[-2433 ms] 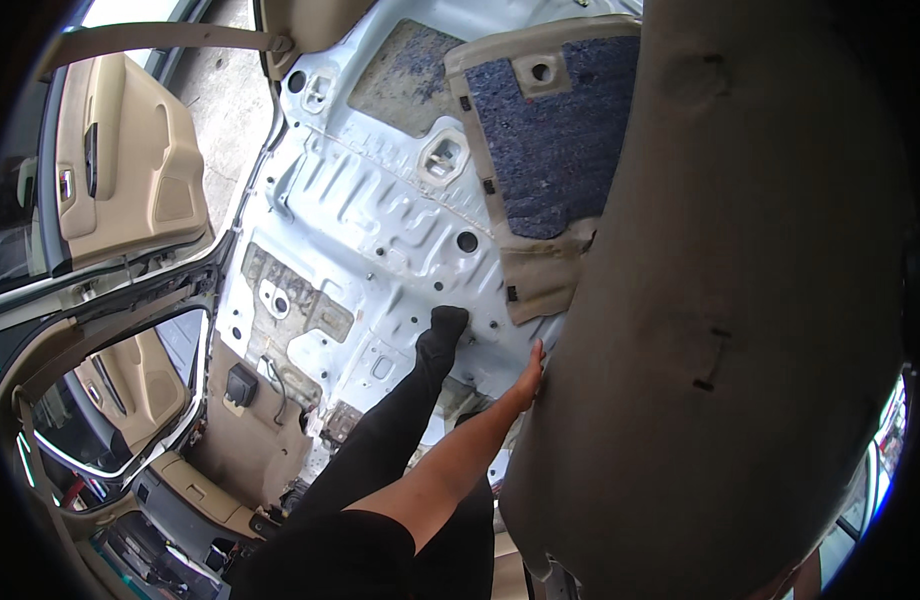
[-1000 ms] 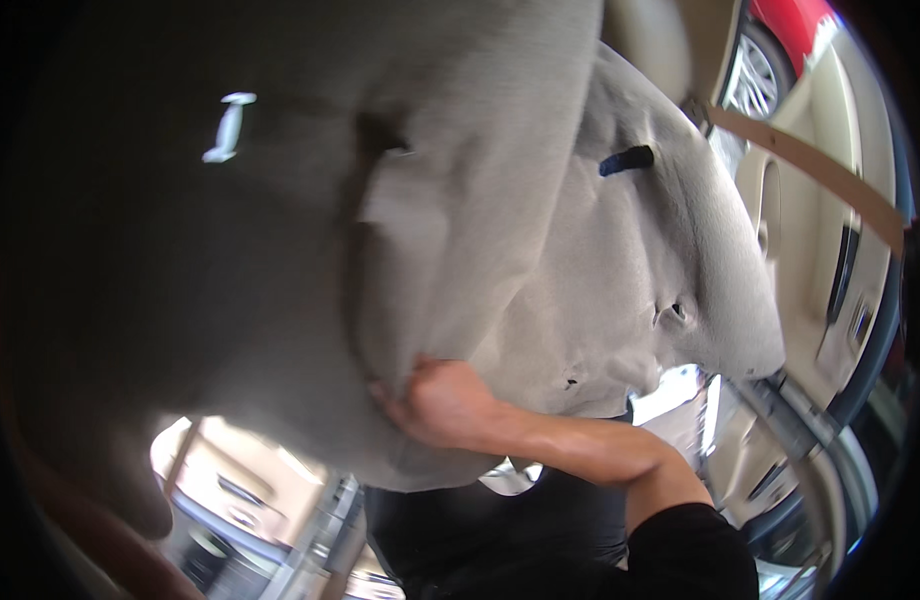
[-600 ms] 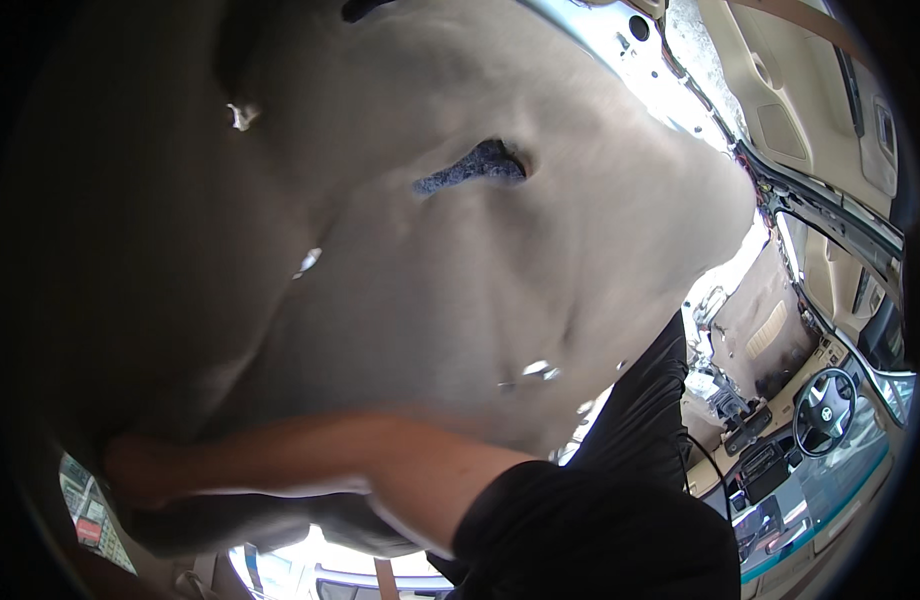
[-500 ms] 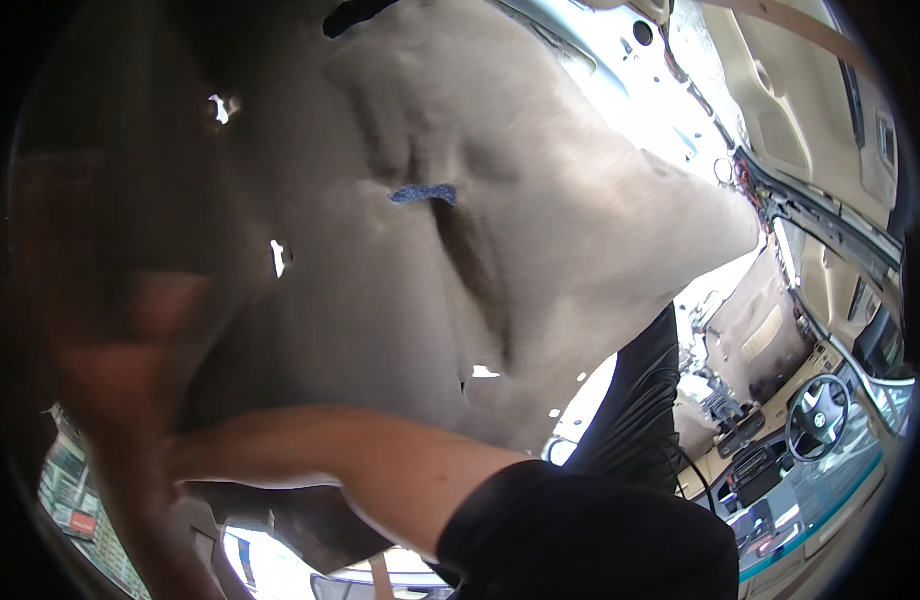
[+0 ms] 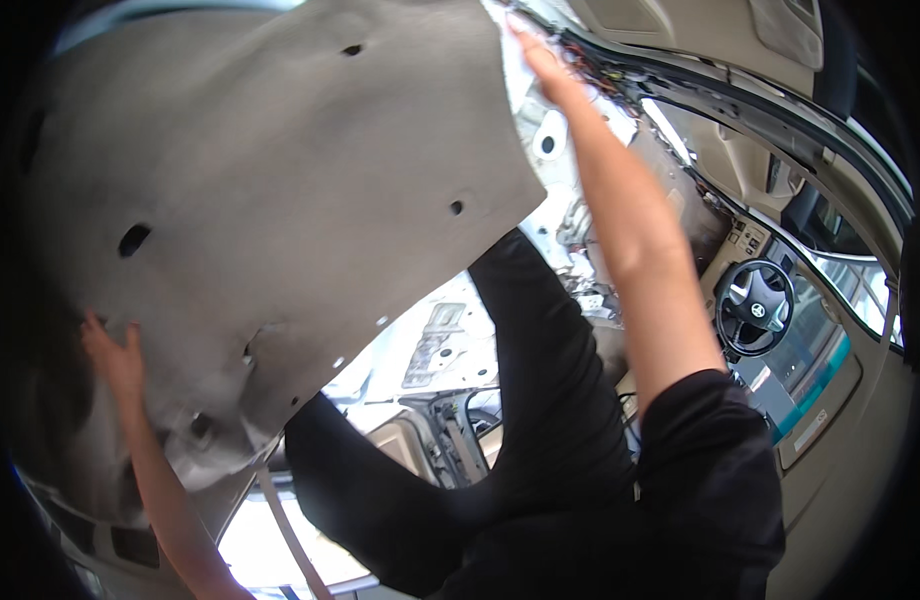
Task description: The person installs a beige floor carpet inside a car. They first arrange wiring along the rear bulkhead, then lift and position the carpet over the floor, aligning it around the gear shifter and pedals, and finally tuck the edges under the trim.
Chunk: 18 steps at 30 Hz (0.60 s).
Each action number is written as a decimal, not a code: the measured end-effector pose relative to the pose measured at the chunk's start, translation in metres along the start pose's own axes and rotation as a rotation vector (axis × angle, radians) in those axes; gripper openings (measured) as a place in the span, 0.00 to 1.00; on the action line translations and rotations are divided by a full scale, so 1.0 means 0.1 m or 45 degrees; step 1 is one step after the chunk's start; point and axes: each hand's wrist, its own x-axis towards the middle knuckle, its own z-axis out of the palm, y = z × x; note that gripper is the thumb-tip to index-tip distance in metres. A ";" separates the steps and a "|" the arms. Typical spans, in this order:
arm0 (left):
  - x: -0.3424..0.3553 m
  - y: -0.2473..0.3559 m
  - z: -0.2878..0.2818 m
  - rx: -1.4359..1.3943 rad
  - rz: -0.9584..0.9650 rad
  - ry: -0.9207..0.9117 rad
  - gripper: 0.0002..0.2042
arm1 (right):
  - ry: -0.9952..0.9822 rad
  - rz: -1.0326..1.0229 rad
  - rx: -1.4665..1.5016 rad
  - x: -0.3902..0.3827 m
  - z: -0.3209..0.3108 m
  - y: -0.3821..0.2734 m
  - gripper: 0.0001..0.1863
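A large grey-beige car floor carpet (image 5: 300,170) with several cut holes spreads across the left and middle. My left hand (image 5: 115,362) lies against its lower left part, open, thumb apart from the fingers. Toward the top, my right hand (image 5: 542,62) reaches just past the carpet's right edge, near bare white floor metal and a wiring harness (image 5: 605,72). Its fingers look stretched out and slightly blurred, with nothing seen in them. Near the left forearm the carpet is crumpled and bulges.
My black-trousered legs (image 5: 550,370) stand beyond the carpet's near edge, over bare white floor metal (image 5: 445,335). A steering wheel (image 5: 755,307) and dashboard are at the right. Beige door trim (image 5: 640,15) runs along the top right. A strap (image 5: 292,535) hangs at the lower left.
The carpet, earlier folded and close in front of me, now lies flatter and farther left. My right arm has come into view at the right, and both hands are now apart.
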 end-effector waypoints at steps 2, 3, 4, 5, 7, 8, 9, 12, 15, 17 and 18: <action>0.17 2.02 -0.29 -0.264 0.130 -0.304 0.42 | -0.188 0.112 0.044 -0.17 0.37 0.71 0.78; 0.16 2.48 -0.50 -0.281 0.152 -0.322 0.42 | -0.259 0.192 0.003 -0.31 0.66 0.77 0.75; 0.16 2.89 -0.59 -0.309 0.190 -0.342 0.42 | -0.267 0.130 -0.064 -0.32 0.87 0.91 0.74; 0.20 3.21 -0.65 -0.332 0.233 -0.369 0.42 | -0.278 0.075 -0.125 -0.32 0.98 1.08 0.73; 0.24 3.50 -0.65 -0.409 0.185 -0.384 0.39 | 0.052 0.006 -0.155 -0.30 1.03 1.18 0.72; 0.28 3.59 -0.63 -0.433 0.151 -0.405 0.39 | 0.219 -0.017 -0.172 -0.28 0.96 1.21 0.71; 0.34 3.70 -0.59 -0.466 0.134 -0.427 0.38 | 0.179 0.084 -0.155 -0.21 0.86 1.33 0.71; 0.12 3.84 -0.44 -0.605 -0.066 -0.568 0.36 | -0.038 0.352 -0.047 0.10 0.45 1.77 0.71; -0.48 3.93 -0.32 -0.581 -0.149 -0.687 0.38 | -0.428 0.277 0.065 0.13 0.24 2.10 0.68; -0.69 4.32 -0.38 -0.683 -0.332 -0.783 0.40 | -0.350 0.162 0.091 0.00 0.21 2.24 0.60; -0.85 4.48 -0.49 -0.748 -0.531 -0.832 0.42 | -0.602 0.126 0.079 -0.14 0.11 2.03 0.53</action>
